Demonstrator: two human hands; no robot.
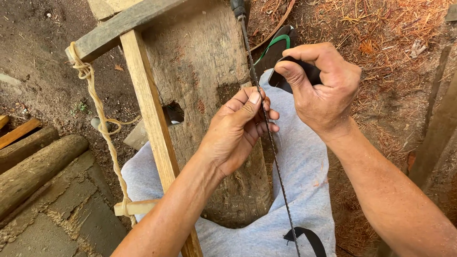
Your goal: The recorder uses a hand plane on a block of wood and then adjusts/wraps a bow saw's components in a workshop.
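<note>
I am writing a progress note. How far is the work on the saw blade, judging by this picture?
Done: the thin toothed blade already runs taut along the wooden frame, and the twisted cord is wound. In hand: the left hand pinches the blade while the right hand holds a dark flat tool beside it. How much blade remains cannot be told.

Bare dark soil [33,62] lies on the left, reddish wood shavings [395,43] on the right, logs [38,166] beside, in daylight.
</note>
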